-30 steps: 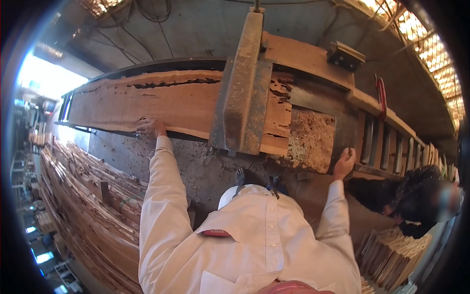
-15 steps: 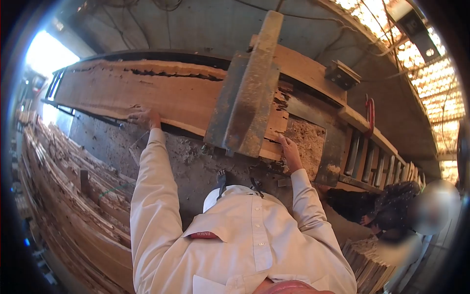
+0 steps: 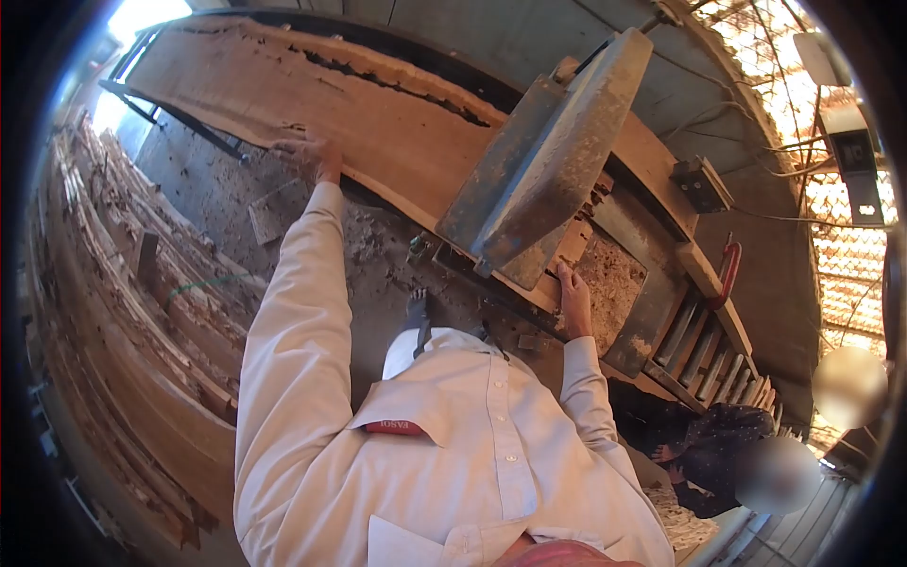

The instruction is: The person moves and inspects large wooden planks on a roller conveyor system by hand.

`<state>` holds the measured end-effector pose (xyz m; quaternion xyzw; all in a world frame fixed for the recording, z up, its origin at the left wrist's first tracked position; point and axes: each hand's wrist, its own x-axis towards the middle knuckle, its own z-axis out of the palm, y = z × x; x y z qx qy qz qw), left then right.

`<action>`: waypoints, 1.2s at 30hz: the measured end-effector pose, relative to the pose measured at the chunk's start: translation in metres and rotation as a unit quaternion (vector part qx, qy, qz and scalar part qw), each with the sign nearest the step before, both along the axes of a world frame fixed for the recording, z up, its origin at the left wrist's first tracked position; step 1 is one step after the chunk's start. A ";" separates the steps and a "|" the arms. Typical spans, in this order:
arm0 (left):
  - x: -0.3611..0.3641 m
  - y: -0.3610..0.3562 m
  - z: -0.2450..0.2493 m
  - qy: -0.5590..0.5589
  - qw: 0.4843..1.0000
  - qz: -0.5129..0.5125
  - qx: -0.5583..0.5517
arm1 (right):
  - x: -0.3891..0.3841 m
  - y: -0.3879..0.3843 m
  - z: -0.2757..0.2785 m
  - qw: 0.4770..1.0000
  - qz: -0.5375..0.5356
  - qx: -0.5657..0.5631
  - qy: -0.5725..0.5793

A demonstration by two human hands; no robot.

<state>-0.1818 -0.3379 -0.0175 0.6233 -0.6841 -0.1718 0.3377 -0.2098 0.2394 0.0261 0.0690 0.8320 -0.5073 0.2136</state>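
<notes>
One long board (image 3: 378, 123) with a dark, ragged crack lies on the bench, running beneath a dusty metal hood (image 3: 567, 161), its short end showing on the far side. The left hand (image 3: 312, 154) lies over the board's near edge, left of the hood (whether it grips there, I cannot tell). The right hand (image 3: 573, 293) has its fingertips at the emerging end, though a firm pinch cannot be made out. Just beside it is a patch of wood chips (image 3: 612, 283); farther right, a red clamp (image 3: 728, 274) sits near metal rollers (image 3: 694, 345).
</notes>
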 end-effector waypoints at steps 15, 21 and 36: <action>0.067 -0.016 -0.006 0.087 0.994 -0.063 0.029 | 0.084 0.001 -0.012 0.999 0.013 0.009 -0.047; 0.071 -0.020 -0.016 0.131 0.985 -0.106 0.036 | 0.093 -0.006 -0.010 0.981 -0.074 -0.143 -0.107; 0.066 0.198 0.029 -0.155 0.890 -0.418 -0.098 | 0.095 -0.029 -0.018 0.946 -0.200 -0.196 -0.161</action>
